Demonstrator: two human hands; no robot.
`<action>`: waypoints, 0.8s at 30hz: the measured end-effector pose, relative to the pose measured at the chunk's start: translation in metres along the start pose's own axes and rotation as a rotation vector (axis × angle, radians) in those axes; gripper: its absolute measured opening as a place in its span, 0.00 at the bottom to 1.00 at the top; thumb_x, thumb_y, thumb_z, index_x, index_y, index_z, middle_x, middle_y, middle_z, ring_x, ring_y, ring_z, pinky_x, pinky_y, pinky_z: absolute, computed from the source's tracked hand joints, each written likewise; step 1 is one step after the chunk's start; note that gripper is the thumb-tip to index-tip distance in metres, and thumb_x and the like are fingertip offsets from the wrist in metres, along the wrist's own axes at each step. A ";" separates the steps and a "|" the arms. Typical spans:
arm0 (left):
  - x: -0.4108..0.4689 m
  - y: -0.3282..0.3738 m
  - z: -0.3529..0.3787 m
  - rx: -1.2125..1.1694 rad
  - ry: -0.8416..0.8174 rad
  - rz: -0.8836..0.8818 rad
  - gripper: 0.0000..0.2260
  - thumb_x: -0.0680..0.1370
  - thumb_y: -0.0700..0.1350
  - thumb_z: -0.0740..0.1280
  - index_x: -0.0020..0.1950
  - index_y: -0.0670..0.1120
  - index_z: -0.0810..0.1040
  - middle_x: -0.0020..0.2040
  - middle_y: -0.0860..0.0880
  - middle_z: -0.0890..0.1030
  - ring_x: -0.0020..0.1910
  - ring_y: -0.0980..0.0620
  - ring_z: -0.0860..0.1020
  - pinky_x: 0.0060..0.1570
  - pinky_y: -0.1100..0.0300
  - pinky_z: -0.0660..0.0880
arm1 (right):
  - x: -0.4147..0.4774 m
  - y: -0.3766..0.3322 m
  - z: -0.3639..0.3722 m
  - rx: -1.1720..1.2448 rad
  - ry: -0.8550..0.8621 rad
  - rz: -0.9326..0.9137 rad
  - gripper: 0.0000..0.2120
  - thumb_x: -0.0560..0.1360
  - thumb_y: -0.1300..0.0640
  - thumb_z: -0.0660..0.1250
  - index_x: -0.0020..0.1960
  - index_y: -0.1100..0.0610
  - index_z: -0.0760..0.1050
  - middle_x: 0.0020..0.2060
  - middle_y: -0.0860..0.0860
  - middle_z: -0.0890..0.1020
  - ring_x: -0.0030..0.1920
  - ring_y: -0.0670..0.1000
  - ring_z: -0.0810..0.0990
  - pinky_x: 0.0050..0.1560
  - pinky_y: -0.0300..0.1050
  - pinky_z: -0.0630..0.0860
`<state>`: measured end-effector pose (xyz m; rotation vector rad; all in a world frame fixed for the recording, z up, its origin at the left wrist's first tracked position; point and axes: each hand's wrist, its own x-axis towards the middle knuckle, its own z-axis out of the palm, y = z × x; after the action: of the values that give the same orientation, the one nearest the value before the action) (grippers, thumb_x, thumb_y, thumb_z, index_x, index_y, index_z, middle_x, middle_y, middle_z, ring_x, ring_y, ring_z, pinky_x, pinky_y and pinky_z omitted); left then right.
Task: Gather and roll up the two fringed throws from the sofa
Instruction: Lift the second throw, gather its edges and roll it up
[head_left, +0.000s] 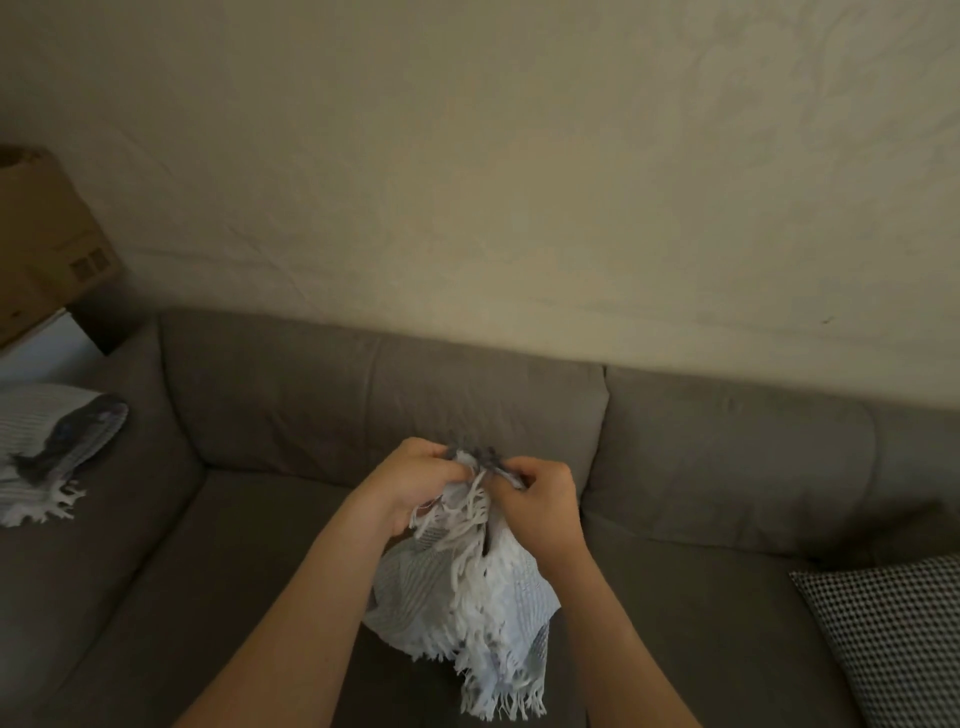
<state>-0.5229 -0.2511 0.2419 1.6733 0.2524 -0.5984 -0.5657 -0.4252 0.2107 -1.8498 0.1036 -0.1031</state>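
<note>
A white and grey striped fringed throw (483, 613) hangs bunched in front of me, above the grey sofa seat (234, 571). My left hand (415, 480) grips its gathered top edge on the left. My right hand (540, 499) pinches the same edge on the right, close beside the left hand. White fringe dangles between the hands and at the bottom of the bundle. A second fringed throw (49, 457), striped with a dark patch, lies crumpled on the sofa's far left end, away from both hands.
A black-and-white checked cushion (893, 639) sits on the sofa at the lower right. A cardboard box (47, 244) stands beyond the sofa's left end. A cream wall (519, 182) rises behind the backrest.
</note>
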 end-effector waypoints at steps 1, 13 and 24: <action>0.002 -0.001 0.000 0.030 0.050 0.012 0.07 0.78 0.38 0.73 0.53 0.37 0.88 0.47 0.38 0.88 0.48 0.40 0.88 0.52 0.48 0.85 | -0.001 0.000 0.001 0.059 0.007 0.036 0.18 0.77 0.58 0.74 0.31 0.60 0.74 0.24 0.53 0.69 0.27 0.48 0.64 0.31 0.45 0.63; -0.001 0.005 0.009 0.475 0.443 0.407 0.22 0.77 0.53 0.74 0.28 0.45 0.70 0.26 0.45 0.73 0.27 0.51 0.70 0.31 0.52 0.67 | -0.003 -0.024 0.011 0.117 0.241 0.060 0.22 0.79 0.58 0.72 0.29 0.53 0.69 0.21 0.46 0.66 0.24 0.47 0.62 0.28 0.43 0.62; -0.003 0.014 0.017 0.287 0.066 0.083 0.11 0.78 0.41 0.64 0.42 0.38 0.83 0.36 0.42 0.77 0.38 0.48 0.75 0.39 0.53 0.70 | -0.012 -0.021 0.023 -0.176 0.187 -0.167 0.13 0.77 0.63 0.69 0.37 0.49 0.78 0.28 0.42 0.78 0.31 0.43 0.78 0.33 0.29 0.66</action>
<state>-0.5230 -0.2703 0.2538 1.9725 0.1484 -0.5367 -0.5741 -0.3960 0.2244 -2.0199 0.0898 -0.3949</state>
